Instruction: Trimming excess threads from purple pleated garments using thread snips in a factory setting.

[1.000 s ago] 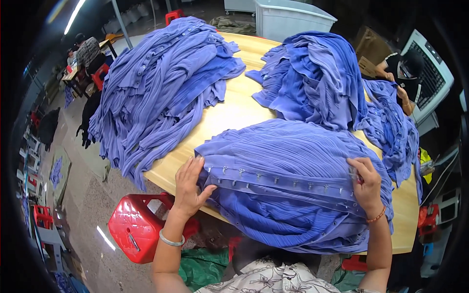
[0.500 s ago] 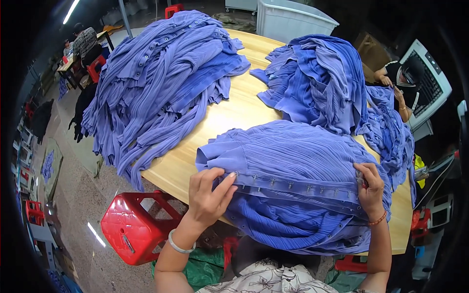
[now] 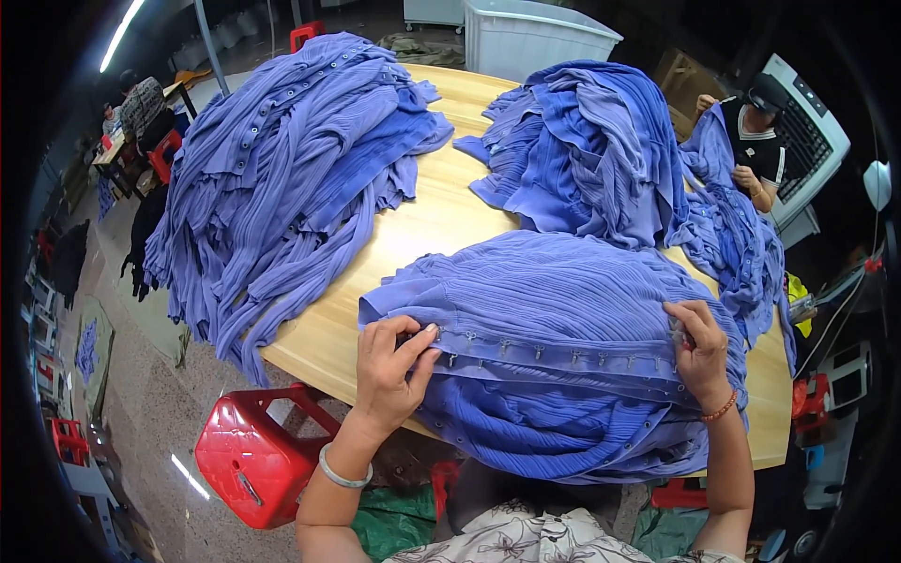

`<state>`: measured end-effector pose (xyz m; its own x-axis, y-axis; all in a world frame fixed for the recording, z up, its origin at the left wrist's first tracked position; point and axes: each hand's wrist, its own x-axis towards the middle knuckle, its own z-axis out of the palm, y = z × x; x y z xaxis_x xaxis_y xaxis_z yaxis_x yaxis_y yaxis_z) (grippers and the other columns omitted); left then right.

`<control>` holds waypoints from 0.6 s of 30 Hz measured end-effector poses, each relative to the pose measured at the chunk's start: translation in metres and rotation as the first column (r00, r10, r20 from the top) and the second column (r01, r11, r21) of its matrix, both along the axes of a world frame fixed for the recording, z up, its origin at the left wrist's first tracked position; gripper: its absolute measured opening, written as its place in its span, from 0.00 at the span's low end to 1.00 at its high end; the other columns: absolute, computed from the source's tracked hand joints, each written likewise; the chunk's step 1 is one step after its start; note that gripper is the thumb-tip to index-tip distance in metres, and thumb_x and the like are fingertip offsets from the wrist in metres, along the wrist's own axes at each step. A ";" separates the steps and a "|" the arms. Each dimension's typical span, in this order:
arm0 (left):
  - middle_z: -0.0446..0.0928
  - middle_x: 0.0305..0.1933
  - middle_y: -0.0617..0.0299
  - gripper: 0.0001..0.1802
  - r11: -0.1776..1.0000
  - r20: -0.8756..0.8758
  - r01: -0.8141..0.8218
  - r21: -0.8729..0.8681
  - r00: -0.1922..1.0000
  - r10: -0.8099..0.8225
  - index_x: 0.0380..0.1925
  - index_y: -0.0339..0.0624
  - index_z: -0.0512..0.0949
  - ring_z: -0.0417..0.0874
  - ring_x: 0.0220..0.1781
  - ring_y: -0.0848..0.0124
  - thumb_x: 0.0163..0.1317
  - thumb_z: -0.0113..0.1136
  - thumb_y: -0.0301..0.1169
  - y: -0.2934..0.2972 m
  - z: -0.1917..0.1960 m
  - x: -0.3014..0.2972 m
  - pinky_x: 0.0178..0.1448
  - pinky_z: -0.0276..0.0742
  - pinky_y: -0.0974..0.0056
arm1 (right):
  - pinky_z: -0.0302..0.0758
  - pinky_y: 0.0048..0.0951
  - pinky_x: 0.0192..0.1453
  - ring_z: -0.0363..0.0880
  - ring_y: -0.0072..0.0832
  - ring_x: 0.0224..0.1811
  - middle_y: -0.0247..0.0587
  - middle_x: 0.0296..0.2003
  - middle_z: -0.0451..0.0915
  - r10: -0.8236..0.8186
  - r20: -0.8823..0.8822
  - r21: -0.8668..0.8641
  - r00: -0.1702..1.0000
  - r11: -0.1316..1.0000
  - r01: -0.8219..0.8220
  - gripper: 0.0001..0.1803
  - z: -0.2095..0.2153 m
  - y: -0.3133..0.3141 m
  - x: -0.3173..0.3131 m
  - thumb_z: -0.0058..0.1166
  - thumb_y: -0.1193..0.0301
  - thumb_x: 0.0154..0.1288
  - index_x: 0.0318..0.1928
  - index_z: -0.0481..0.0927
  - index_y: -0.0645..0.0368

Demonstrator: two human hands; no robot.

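Observation:
A periwinkle-blue ribbed knit cardigan lies in front of me on top of more blue knitwear. Along its front band runs a row of several small metal pin-like pieces. My left hand is closed, thumb and forefinger pinching the left end of the band. At the right end, my right hand is closed on the fabric with curled fingers; something small and shiny shows by its fingertips, too small to name. Between the hands the band lies stretched roughly straight.
The wooden table also bears a tall garment pile at left and another pile at the back. A red stool stands front left. Beyond the table are a white bin and a co-worker at right.
The view has shifted slightly, while my hands keep their grip on the band. At the far right the co-worker has lifted part of a blue garment with one hand raised.

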<state>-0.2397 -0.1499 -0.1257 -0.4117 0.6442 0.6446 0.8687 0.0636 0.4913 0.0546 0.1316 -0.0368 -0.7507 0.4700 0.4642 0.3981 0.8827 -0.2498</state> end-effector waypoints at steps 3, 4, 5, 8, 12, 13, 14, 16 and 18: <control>0.77 0.45 0.57 0.16 1.000 0.025 0.009 0.000 1.000 -0.009 0.45 0.40 0.84 0.75 0.47 0.58 0.54 0.68 0.22 -0.001 0.005 0.004 0.52 0.69 0.56 | 0.79 0.30 0.37 0.84 0.39 0.34 0.42 0.43 0.82 -0.017 0.014 -0.011 1.000 1.000 0.017 0.24 0.000 0.000 0.002 0.52 0.87 0.53 0.50 0.84 0.55; 0.77 0.45 0.57 0.16 1.000 0.024 0.010 0.000 1.000 -0.010 0.45 0.40 0.84 0.75 0.47 0.58 0.54 0.68 0.22 -0.002 0.005 0.005 0.52 0.69 0.56 | 0.79 0.30 0.37 0.84 0.39 0.34 0.42 0.43 0.82 -0.018 0.013 -0.011 1.000 1.000 0.018 0.24 0.000 0.000 0.003 0.52 0.87 0.53 0.50 0.84 0.55; 0.77 0.45 0.57 0.16 1.000 0.022 -0.010 0.004 1.000 0.010 0.45 0.41 0.84 0.75 0.46 0.58 0.54 0.68 0.22 -0.002 0.003 0.006 0.52 0.69 0.56 | 0.79 0.30 0.37 0.84 0.38 0.34 0.42 0.43 0.82 -0.017 0.014 -0.015 1.000 1.000 0.017 0.25 0.001 -0.001 0.003 0.52 0.87 0.53 0.50 0.84 0.54; 0.77 0.44 0.58 0.16 0.998 0.004 -0.055 0.017 0.999 0.055 0.44 0.41 0.85 0.75 0.46 0.58 0.54 0.69 0.22 0.001 -0.003 0.011 0.52 0.69 0.56 | 0.79 0.30 0.37 0.84 0.37 0.34 0.42 0.43 0.82 -0.015 0.010 -0.014 1.000 1.000 0.015 0.25 0.000 -0.002 0.005 0.52 0.87 0.52 0.51 0.84 0.54; 0.78 0.43 0.59 0.15 0.993 -0.042 -0.114 0.017 0.993 0.115 0.42 0.42 0.84 0.76 0.47 0.58 0.53 0.69 0.22 0.003 -0.009 0.015 0.51 0.69 0.55 | 0.79 0.29 0.37 0.84 0.36 0.33 0.41 0.43 0.82 -0.008 0.009 -0.006 1.000 1.000 0.008 0.26 -0.005 -0.003 0.003 0.52 0.87 0.52 0.51 0.84 0.54; 0.78 0.43 0.59 0.15 0.994 -0.046 -0.108 0.020 0.993 0.108 0.42 0.42 0.84 0.76 0.47 0.58 0.53 0.69 0.22 0.004 -0.006 0.016 0.51 0.69 0.55 | 0.79 0.29 0.37 0.84 0.36 0.33 0.41 0.43 0.82 -0.015 0.005 -0.003 1.000 1.000 0.015 0.26 -0.002 -0.004 0.004 0.52 0.87 0.52 0.51 0.84 0.54; 0.78 0.43 0.59 0.13 0.993 -0.111 -0.121 0.014 0.986 0.122 0.41 0.41 0.83 0.77 0.47 0.58 0.53 0.69 0.22 0.004 -0.005 0.016 0.51 0.69 0.55 | 0.78 0.29 0.37 0.84 0.35 0.33 0.40 0.43 0.82 -0.014 0.000 -0.008 1.000 1.000 0.014 0.26 0.000 -0.004 0.005 0.52 0.87 0.52 0.51 0.84 0.54; 0.78 0.42 0.59 0.12 0.991 -0.178 -0.131 0.007 0.975 0.130 0.39 0.40 0.82 0.77 0.47 0.58 0.53 0.69 0.22 0.003 -0.006 0.014 0.50 0.69 0.55 | 0.78 0.29 0.37 0.84 0.34 0.32 0.40 0.43 0.82 -0.017 -0.005 -0.017 1.000 1.000 0.017 0.25 0.000 -0.004 0.002 0.52 0.87 0.52 0.51 0.84 0.54; 0.79 0.42 0.59 0.10 0.992 -0.206 -0.120 0.040 0.970 0.126 0.37 0.40 0.81 0.78 0.46 0.57 0.54 0.67 0.21 -0.001 -0.011 0.009 0.49 0.70 0.55 | 0.78 0.28 0.36 0.83 0.32 0.31 0.40 0.42 0.82 0.001 -0.016 0.003 1.000 1.000 -0.001 0.25 -0.002 -0.005 -0.004 0.53 0.87 0.53 0.51 0.84 0.54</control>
